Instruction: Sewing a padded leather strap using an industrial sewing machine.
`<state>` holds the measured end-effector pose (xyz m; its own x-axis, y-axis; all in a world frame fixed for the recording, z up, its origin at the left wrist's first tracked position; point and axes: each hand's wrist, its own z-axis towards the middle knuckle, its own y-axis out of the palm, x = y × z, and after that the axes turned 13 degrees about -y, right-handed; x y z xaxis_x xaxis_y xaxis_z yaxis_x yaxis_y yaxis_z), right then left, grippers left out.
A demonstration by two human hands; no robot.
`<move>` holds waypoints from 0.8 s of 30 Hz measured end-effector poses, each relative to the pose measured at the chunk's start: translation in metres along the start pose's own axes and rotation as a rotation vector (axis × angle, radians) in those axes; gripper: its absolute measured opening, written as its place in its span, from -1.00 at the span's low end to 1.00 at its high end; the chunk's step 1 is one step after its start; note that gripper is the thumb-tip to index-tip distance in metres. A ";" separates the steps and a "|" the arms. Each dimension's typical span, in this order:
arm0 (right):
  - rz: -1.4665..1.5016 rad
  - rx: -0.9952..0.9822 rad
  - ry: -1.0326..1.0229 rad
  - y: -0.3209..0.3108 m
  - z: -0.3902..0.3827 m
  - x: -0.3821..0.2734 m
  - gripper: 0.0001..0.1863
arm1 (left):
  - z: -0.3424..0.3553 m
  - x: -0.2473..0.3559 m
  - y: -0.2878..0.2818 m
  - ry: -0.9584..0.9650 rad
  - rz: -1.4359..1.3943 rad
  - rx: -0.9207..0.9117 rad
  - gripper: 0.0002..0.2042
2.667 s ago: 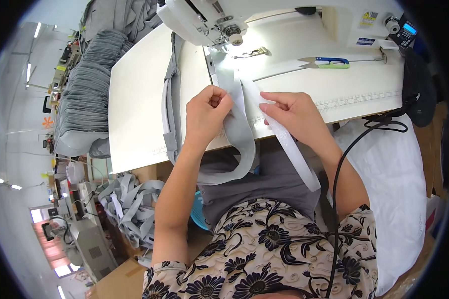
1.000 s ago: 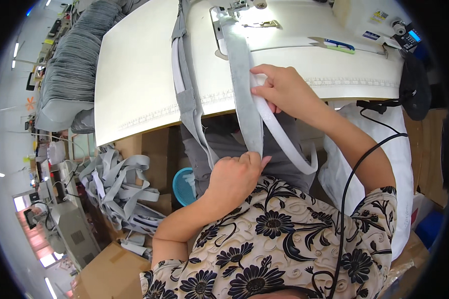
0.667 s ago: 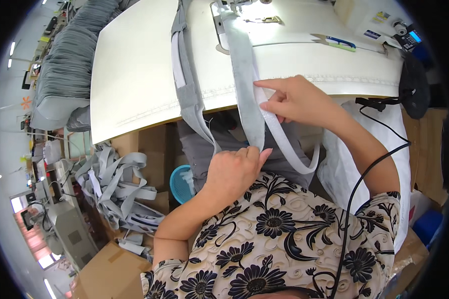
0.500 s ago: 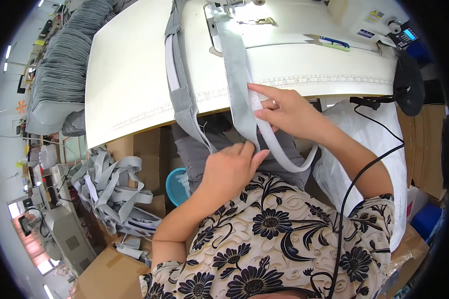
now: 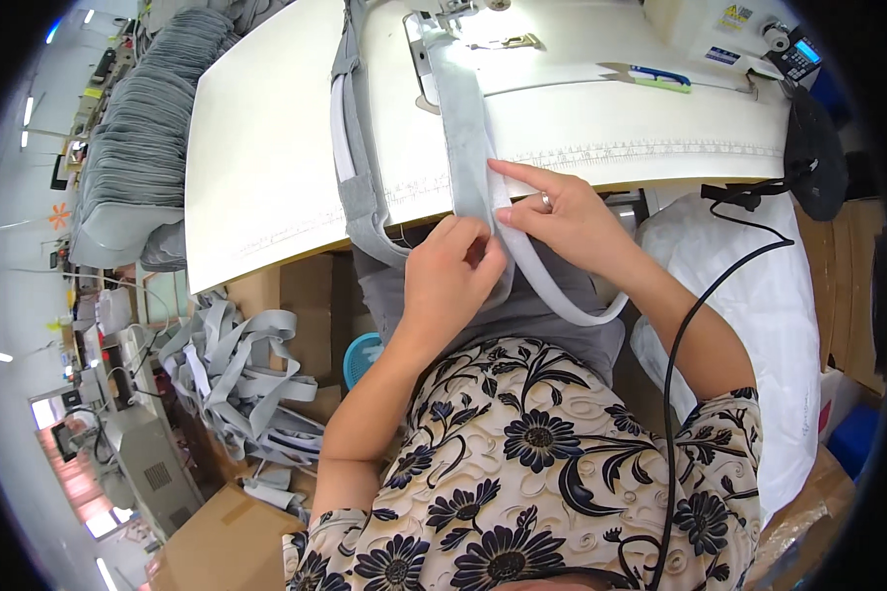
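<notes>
A grey fabric strip [image 5: 463, 128] runs from under the sewing machine's head [image 5: 453, 12] toward me and over the table's front edge. Along its right side lies a narrow white tape [image 5: 552, 293], whose free length loops down over my lap. My left hand [image 5: 450, 281] is closed on the grey strip at the edge, its fingers curled. My right hand [image 5: 567, 217] pinches the white tape against the grey strip, with the index finger stretched along it. Left of these, a second grey strap [image 5: 360, 197] with a white inset hangs over the edge.
Thread snips [image 5: 650, 77] lie on the white sewing table [image 5: 256, 177], behind a printed ruler scale. Stacked grey pieces [image 5: 133, 138] stand at the left, above a heap of grey straps [image 5: 237, 374]. A black cable [image 5: 685, 345] crosses my right arm. A blue basket [image 5: 360, 360] sits below.
My left hand has moved up the grey strip to the table's edge, closer to my right hand. The right hand keeps about the same place on the tape.
</notes>
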<state>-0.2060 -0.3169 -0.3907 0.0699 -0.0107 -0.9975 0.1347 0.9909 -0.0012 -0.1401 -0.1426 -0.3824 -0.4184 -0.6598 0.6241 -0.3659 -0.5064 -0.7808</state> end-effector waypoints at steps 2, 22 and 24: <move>-0.154 0.047 -0.033 0.002 -0.002 -0.006 -0.45 | -0.006 -0.003 -0.015 0.021 -0.333 0.003 -0.92; 0.001 0.231 -0.011 0.023 -0.011 0.012 -0.80 | 0.001 -0.009 -0.025 -0.305 -0.692 -0.313 -0.89; -0.050 0.277 -0.078 0.026 -0.010 0.012 -0.80 | -0.001 -0.007 -0.017 -0.195 -0.641 -0.202 -0.89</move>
<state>-0.2117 -0.2902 -0.4038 0.1310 -0.0796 -0.9882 0.4036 0.9147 -0.0202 -0.1322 -0.1287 -0.3731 0.0817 -0.3632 0.9281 -0.6463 -0.7282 -0.2281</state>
